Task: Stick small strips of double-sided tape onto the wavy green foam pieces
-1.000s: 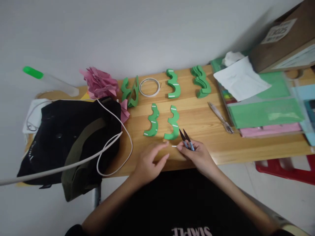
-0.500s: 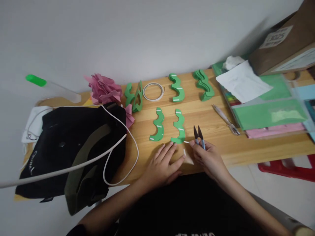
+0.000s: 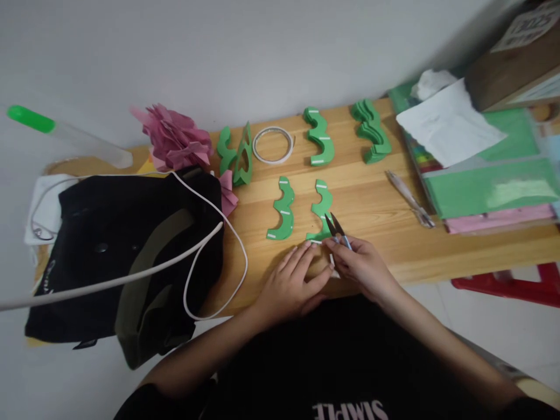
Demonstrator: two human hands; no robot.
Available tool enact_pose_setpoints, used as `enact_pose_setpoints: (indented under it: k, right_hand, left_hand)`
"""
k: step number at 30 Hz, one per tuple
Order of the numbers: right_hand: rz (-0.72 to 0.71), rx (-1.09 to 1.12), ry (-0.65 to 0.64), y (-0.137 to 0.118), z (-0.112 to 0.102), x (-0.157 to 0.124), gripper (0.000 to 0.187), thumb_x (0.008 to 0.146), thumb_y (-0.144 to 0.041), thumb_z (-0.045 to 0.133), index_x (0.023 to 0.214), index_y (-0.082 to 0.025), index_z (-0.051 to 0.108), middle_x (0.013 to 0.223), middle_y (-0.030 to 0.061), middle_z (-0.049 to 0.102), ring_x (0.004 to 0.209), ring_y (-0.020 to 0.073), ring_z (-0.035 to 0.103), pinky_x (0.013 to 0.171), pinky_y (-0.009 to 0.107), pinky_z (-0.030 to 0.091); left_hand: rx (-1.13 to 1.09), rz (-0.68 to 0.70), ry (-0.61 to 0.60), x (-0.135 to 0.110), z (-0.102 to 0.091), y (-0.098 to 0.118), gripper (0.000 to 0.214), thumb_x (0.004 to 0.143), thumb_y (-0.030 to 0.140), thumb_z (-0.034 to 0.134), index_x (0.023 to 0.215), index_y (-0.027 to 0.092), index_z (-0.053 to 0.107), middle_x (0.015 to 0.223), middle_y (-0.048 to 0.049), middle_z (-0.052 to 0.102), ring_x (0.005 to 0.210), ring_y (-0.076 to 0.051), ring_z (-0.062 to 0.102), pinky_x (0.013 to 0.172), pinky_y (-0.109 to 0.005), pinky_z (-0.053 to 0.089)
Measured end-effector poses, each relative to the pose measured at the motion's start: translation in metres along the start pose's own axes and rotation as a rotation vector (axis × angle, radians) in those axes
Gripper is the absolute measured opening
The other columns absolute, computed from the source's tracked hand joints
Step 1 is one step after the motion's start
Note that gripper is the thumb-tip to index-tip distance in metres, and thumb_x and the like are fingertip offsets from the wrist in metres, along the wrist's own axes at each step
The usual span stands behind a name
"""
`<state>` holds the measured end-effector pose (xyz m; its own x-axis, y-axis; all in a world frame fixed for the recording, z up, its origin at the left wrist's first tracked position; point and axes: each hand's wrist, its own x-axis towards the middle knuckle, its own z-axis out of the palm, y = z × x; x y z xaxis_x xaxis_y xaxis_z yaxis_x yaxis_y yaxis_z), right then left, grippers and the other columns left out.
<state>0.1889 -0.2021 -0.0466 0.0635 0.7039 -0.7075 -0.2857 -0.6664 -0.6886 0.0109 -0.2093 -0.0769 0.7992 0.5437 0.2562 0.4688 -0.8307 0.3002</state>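
My left hand (image 3: pixel 292 283) lies on the table, fingers stretched out, its fingertips at the lower end of a wavy green paper piece (image 3: pixel 322 204). Thread snips (image 3: pixel 342 238) with blue handles are gripped in my right hand (image 3: pixel 365 265), blades pointing up and left over the paper's edge. Between my right fingertips and the paper, a short white tape strip (image 3: pixel 317 242) lies along the paper's bottom end. Another small white strip (image 3: pixel 331 259) is between my hands. A second green piece (image 3: pixel 284 210) with white strips lies to the left.
Stacked green pieces (image 3: pixel 321 140), more stacked pieces (image 3: pixel 371 131) and a tape roll (image 3: pixel 273 145) lie farther back. On the left are a black bag (image 3: pixel 131 233), a white cable (image 3: pixel 175 274) and pink paper flowers (image 3: pixel 179 137). To the right are a pen (image 3: pixel 409 198) and a paper sheet (image 3: pixel 452 122).
My right hand has moved left with the snips, bringing the white strip onto the green paper's lower end. My left hand stays by the paper. The whole view has shifted slightly.
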Motion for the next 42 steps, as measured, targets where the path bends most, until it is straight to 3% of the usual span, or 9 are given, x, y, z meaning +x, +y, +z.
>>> enact_pose_setpoints:
  k: [23, 31, 42]
  right_hand:
    - [0.083, -0.026, -0.023, -0.012, 0.002, 0.002, 0.036, 0.053, -0.041, 0.083, 0.066, -0.016, 0.061, 0.037, -0.0115, 0.036, 0.031, 0.0010, 0.022, 0.033, 0.019, 0.009]
    - [0.097, -0.022, -0.016, -0.012, 0.003, 0.002, 0.035, 0.055, -0.041, 0.081, 0.070, -0.015, 0.064, 0.037, -0.0113, 0.036, 0.032, 0.0010, 0.023, 0.034, 0.019, 0.008]
    - [0.089, 0.004, -0.008, -0.011, 0.003, 0.001, 0.032, 0.054, -0.040, 0.081, 0.062, -0.016, 0.061, 0.037, -0.0108, 0.034, 0.033, 0.0016, 0.022, 0.035, 0.021, 0.006]
  left_hand:
    - [0.030, -0.031, -0.012, -0.001, 0.002, 0.003, 0.053, 0.090, 0.045, 0.052, 0.135, 0.018, 0.047, 0.140, -0.0216, 0.050, 0.135, -0.036, 0.042, 0.105, -0.050, 0.037]
    - [0.078, -0.015, 0.001, 0.002, 0.000, 0.003, 0.056, 0.088, 0.049, 0.053, 0.134, 0.018, 0.046, 0.135, -0.0213, 0.054, 0.129, -0.036, 0.049, 0.103, -0.048, 0.041]
    - [0.029, -0.035, 0.024, -0.002, 0.004, 0.003, 0.055, 0.089, 0.047, 0.054, 0.135, 0.018, 0.044, 0.139, -0.0228, 0.049, 0.132, -0.036, 0.045, 0.102, -0.048, 0.042]
